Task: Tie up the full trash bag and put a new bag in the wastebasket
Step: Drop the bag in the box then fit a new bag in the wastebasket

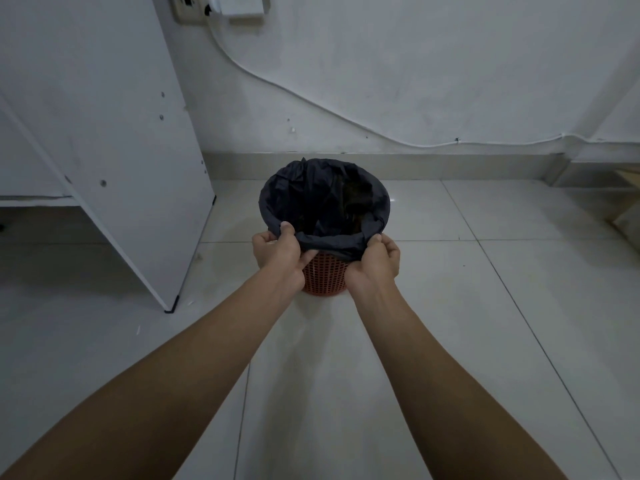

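A small red mesh wastebasket [323, 275] stands on the tiled floor near the wall. A black trash bag [311, 188] lines it, its edge folded over the rim, with dark contents dimly visible inside. My left hand [278, 252] pinches the folded bag edge at the near left of the rim. At the near right of the rim, my right hand [375, 263] grips the same edge. Both forearms reach forward from the bottom of the view. No other bag is in view.
A white furniture panel [114, 150] stands on the floor to the left of the basket. A white cable [311, 102] runs along the wall from a socket [221, 6] at the top. A wooden object [627, 202] sits at the far right edge.
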`<action>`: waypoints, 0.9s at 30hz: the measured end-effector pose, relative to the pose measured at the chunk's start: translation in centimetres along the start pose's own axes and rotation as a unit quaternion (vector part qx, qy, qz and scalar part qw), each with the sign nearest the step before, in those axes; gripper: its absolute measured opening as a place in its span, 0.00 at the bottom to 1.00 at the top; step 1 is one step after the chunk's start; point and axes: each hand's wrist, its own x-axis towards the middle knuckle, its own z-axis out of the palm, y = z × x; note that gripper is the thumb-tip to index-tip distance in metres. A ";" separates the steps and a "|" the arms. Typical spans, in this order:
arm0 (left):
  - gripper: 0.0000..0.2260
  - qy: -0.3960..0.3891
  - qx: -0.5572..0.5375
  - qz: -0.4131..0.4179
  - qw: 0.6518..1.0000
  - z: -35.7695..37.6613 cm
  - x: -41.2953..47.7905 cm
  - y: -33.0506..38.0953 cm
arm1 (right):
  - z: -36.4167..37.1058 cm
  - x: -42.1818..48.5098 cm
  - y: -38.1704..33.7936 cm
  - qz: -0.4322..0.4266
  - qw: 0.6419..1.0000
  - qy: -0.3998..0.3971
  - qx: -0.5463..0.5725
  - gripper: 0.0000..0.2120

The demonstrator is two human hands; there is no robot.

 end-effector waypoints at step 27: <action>0.12 -0.128 -0.014 -0.060 0.990 -0.7 -0.6 -1.6 | 1.2 -0.8 3.1 -0.057 0.998 -0.016 -0.034 0.06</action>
